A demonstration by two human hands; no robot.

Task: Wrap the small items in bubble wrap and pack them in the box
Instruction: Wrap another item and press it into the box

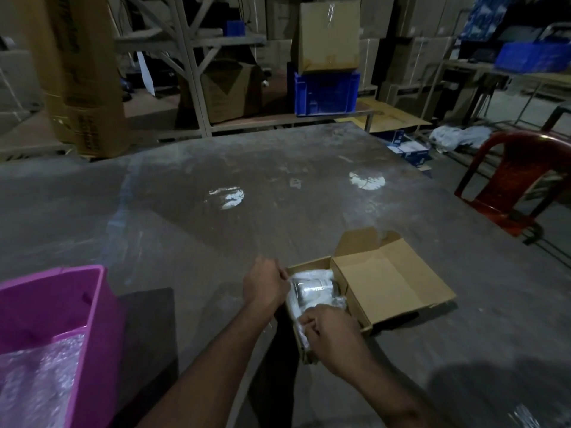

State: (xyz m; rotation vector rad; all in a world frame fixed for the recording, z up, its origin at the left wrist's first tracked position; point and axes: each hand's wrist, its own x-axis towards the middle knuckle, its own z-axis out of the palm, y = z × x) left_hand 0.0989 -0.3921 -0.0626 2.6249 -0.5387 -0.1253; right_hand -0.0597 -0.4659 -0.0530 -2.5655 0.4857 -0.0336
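A small brown cardboard box (391, 285) stands open on the grey table, its lid flap folded back to the right. Inside its left part lies a bubble-wrapped item (312, 290), a pale bundle with a shiny cylinder showing through. My left hand (265, 284) is at the box's left wall, fingers curled on the upper left edge of the wrap. My right hand (332, 333) is over the near end of the box and pinches the wrap's lower edge. The box's near corner is hidden under this hand.
A pink plastic bin (92, 307) with bubble wrap (40, 375) in it sits at the near left. A dark flat mat (145, 307) lies beside it. A red plastic chair (519, 180) stands at the table's right. Cartons, a blue crate (326, 92) and racks fill the back.
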